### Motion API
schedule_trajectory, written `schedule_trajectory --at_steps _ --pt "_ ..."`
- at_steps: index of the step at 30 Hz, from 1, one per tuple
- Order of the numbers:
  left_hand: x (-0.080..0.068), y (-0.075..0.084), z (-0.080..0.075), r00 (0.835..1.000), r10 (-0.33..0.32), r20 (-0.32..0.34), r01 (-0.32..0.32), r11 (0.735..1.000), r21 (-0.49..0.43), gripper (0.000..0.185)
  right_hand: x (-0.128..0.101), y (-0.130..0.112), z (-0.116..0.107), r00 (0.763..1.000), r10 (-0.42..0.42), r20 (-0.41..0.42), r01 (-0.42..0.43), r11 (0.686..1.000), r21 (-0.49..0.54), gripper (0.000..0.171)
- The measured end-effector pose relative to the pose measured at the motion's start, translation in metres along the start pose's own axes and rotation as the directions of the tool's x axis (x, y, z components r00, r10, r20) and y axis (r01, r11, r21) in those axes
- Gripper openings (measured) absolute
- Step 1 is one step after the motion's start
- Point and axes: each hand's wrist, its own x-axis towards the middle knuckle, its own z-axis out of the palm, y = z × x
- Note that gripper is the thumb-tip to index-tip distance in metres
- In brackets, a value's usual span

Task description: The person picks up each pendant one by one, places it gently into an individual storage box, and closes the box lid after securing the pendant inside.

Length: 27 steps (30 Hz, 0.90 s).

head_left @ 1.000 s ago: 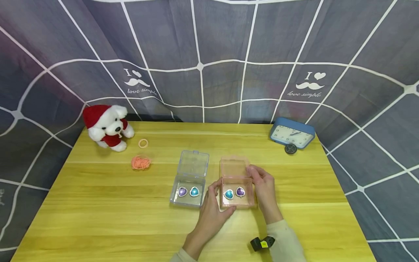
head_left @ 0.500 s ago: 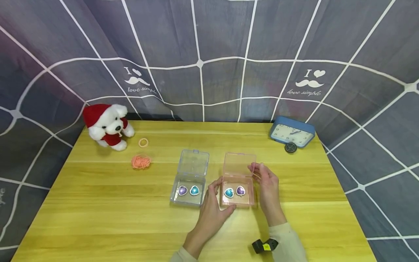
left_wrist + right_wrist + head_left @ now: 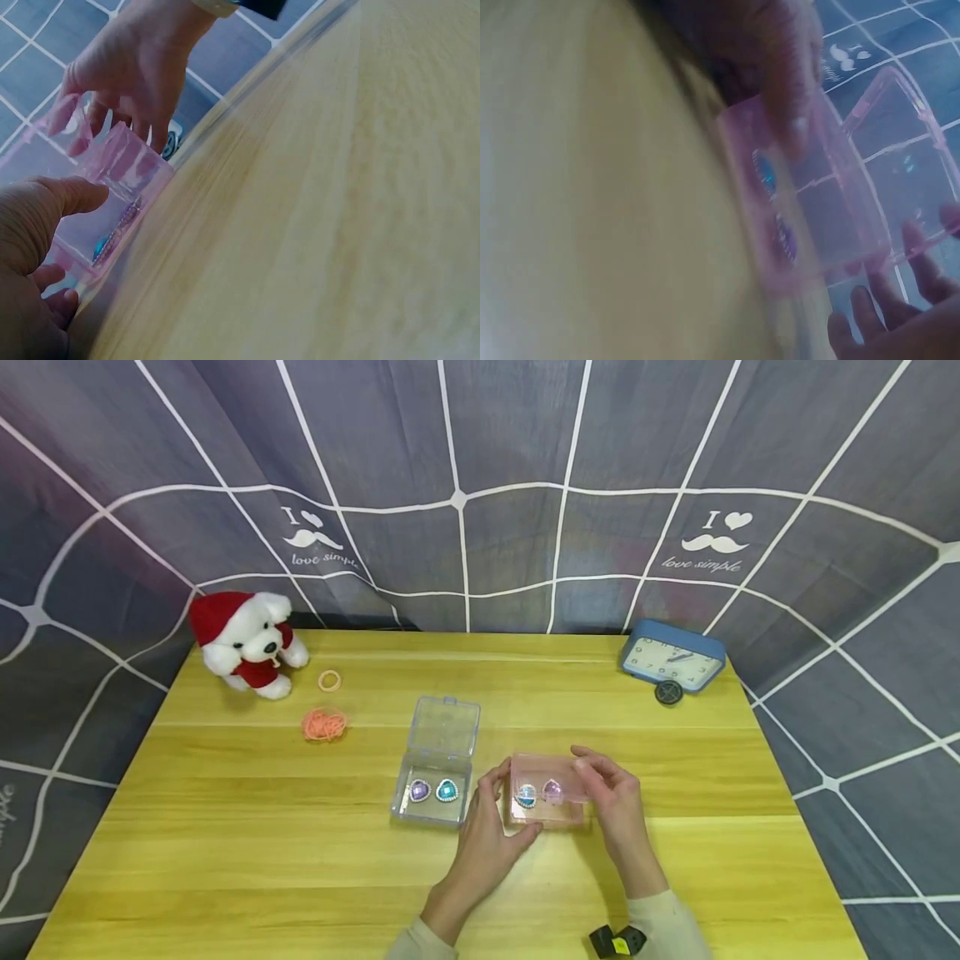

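A small clear pink plastic box [image 3: 546, 815] stands on the table, with one blue and one purple heart gem inside; both show in the right wrist view as a blue gem [image 3: 765, 173] and a purple gem [image 3: 786, 241]. My left hand [image 3: 487, 835] grips the box at its left side, thumb along the front wall. The hinged lid [image 3: 907, 142] stands part way up, slanting over the box. At the lid's right edge, my right hand [image 3: 617, 806] pinches it between thumb and fingers. From the head, the gems are seen through the lid.
Left of the pink box is an open clear bluish box [image 3: 432, 810] with a purple and a blue gem. Farther left lie an orange thread bundle [image 3: 324, 724] and a ring [image 3: 329, 681], near a plush dog [image 3: 258, 643]. A blue clock [image 3: 672, 656] and black disc [image 3: 668, 692] stand back right.
The pink lid, leaning back half a second ago, has swung forward over the box. My right hand has moved with its edge; my left hand stays at the box's left side.
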Motion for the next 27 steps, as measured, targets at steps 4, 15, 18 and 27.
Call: schedule_trajectory --at_steps 4,15,18,27 --pt "0.0 0.001 -0.001 1.0 -0.007 0.008 0.007 1.0 -0.002 0.096 -0.008 0.008 -0.003 0.984 -0.144 0.104 0.162 0.968 -0.19 0.023" --pt "0.0 0.0 -0.001 1.0 -0.006 0.005 0.006 1.0 -0.012 0.095 -0.021 0.018 -0.002 0.958 -0.205 0.201 0.272 0.872 -0.406 0.058" --pt "0.0 0.0 -0.001 1.0 -0.003 0.0 0.003 1.0 -0.013 0.096 -0.021 0.021 -0.002 0.954 -0.222 0.2 0.286 0.871 -0.399 0.059" --pt "-0.001 0.002 0.0 1.0 -0.011 -0.007 0.011 1.0 -0.009 0.095 -0.022 0.022 0.0 0.957 -0.216 0.193 0.278 0.871 -0.404 0.062"
